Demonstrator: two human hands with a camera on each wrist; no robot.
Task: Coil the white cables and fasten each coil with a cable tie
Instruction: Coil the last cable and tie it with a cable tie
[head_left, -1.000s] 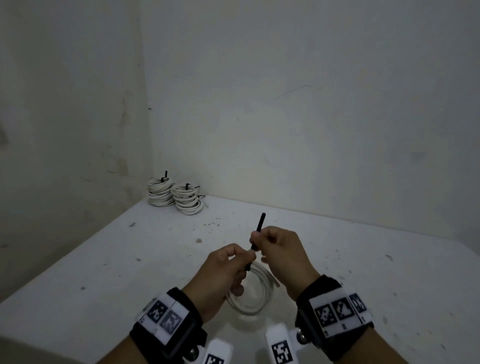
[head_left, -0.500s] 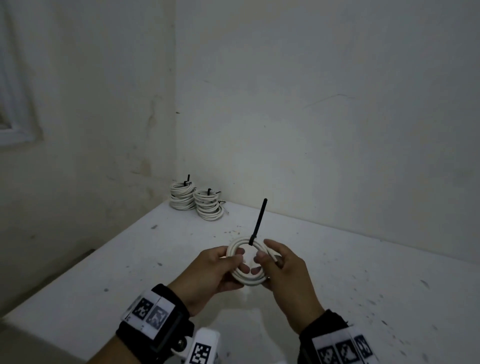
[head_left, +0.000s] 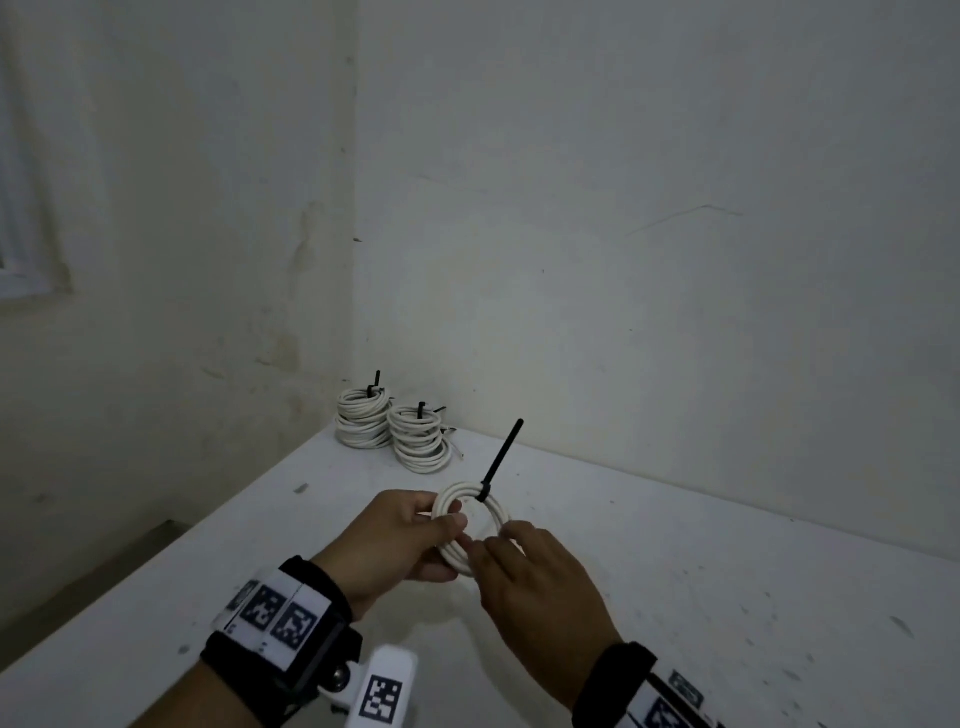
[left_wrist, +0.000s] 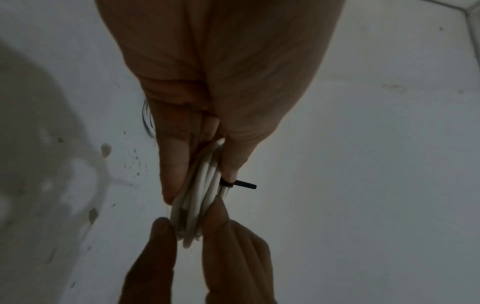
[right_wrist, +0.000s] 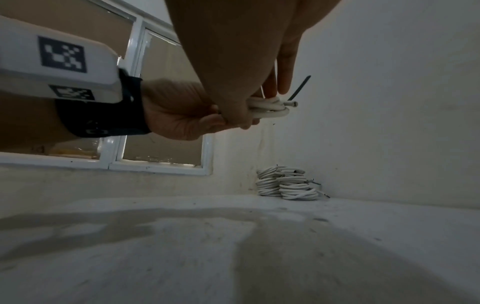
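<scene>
A small white cable coil (head_left: 453, 496) is held up above the white table (head_left: 675, 571), bound at its top by a black cable tie (head_left: 503, 460) whose tail sticks up and to the right. My left hand (head_left: 410, 535) grips the coil's left side, thumb over the strands. My right hand (head_left: 511, 551) pinches its lower right side. In the left wrist view the coil (left_wrist: 205, 189) shows edge-on between both hands, with the tie (left_wrist: 241, 184) pointing right. The right wrist view shows the coil (right_wrist: 270, 107) and the tie's tail (right_wrist: 301, 87).
Two stacks of tied white coils (head_left: 395, 428) stand in the far left corner of the table against the wall, also seen in the right wrist view as stacks (right_wrist: 285, 184). A window (right_wrist: 124, 152) is set in the left wall. The table's left edge drops off close by.
One second ago both hands gripped the black tie above the hanging coil. Now the coil is raised and turned toward me, each hand holding one side, and the view has shifted.
</scene>
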